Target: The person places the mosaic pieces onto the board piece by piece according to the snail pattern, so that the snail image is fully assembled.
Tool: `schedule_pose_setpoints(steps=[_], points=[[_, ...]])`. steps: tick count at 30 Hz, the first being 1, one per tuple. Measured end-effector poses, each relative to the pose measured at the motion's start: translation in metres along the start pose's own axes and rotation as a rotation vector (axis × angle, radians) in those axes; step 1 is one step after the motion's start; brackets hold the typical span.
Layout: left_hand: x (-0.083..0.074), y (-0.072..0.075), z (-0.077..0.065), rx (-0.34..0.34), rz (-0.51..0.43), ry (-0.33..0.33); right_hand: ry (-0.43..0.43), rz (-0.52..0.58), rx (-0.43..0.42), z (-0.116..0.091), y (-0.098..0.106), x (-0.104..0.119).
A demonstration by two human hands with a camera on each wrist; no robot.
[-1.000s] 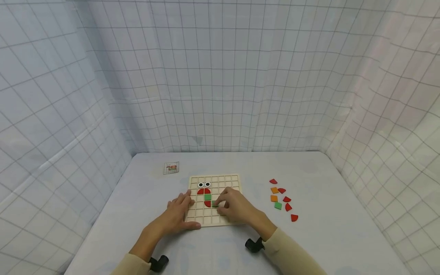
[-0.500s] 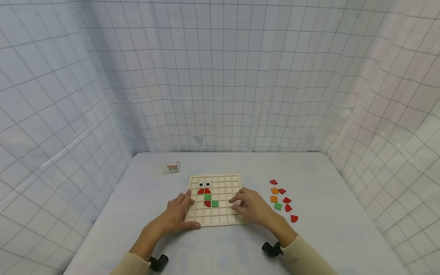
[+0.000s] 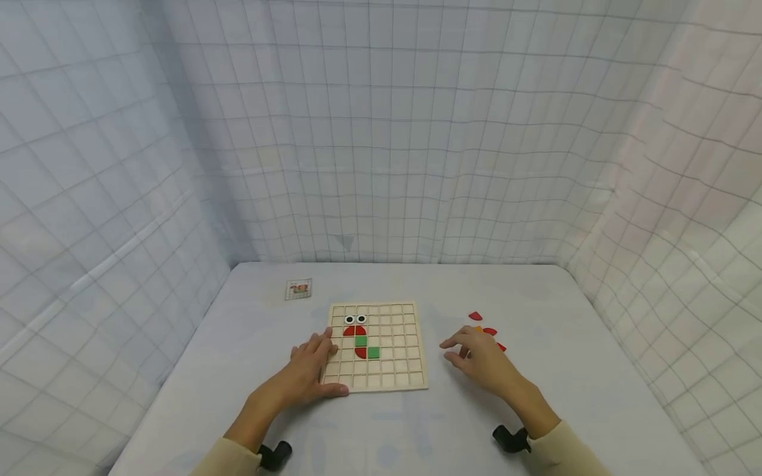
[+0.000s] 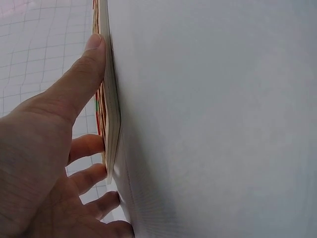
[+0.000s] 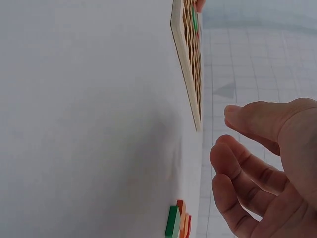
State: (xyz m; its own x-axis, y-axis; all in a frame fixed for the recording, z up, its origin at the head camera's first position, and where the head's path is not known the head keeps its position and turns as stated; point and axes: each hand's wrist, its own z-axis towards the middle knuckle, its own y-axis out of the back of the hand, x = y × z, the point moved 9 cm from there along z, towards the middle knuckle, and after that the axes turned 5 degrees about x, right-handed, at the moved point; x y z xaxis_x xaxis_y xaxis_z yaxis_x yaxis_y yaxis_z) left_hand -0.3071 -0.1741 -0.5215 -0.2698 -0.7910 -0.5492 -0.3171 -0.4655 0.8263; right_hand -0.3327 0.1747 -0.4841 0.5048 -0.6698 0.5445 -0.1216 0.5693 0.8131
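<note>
A pale wooden grid board (image 3: 393, 370) lies on the table. On it sit two eye tiles (image 3: 361, 319), red quarter-round tiles (image 3: 360, 354) and green square tiles (image 3: 373, 352). My left hand (image 3: 309, 370) rests at the board's near left corner, fingers spread along the left edge; in the left wrist view its thumb (image 4: 86, 69) presses the near rim. Right of the board, my right hand (image 3: 485, 360) is over the table with thumb and fingers apart, nothing between them. Beneath and behind it lie loose tiles, partly hidden; a green tile (image 5: 173, 221) shows in the right wrist view.
Several loose red tiles (image 3: 475, 316) and an orange tile (image 3: 478, 328) lie past the right hand. A small picture card (image 3: 298, 289) with a coloured figure on a grid lies at the back left. Checked curtains (image 3: 381, 165) surround the table.
My right hand has let go of the green square, which stays on the board beside the lower red tile. It has moved right, off the board to the loose tiles. My left hand stays put.
</note>
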Motion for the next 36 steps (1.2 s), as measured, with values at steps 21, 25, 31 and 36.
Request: schedule_pose_setpoints(steps=[21,25,31,36], points=[[0.001,0.002,-0.004,-0.005,-0.016,0.012,-0.155,-0.064,0.001,-0.028,0.028,-0.066],[0.003,0.001,-0.003,-0.003,-0.017,0.021,-0.161,-0.069,-0.002,-0.030,0.029,-0.072],[0.003,0.000,-0.002,0.001,-0.015,0.020,-0.138,-0.070,-0.015,-0.033,0.030,-0.074],[0.000,0.000,-0.001,0.003,-0.015,0.015,-0.125,-0.052,-0.013,-0.035,0.029,-0.076]])
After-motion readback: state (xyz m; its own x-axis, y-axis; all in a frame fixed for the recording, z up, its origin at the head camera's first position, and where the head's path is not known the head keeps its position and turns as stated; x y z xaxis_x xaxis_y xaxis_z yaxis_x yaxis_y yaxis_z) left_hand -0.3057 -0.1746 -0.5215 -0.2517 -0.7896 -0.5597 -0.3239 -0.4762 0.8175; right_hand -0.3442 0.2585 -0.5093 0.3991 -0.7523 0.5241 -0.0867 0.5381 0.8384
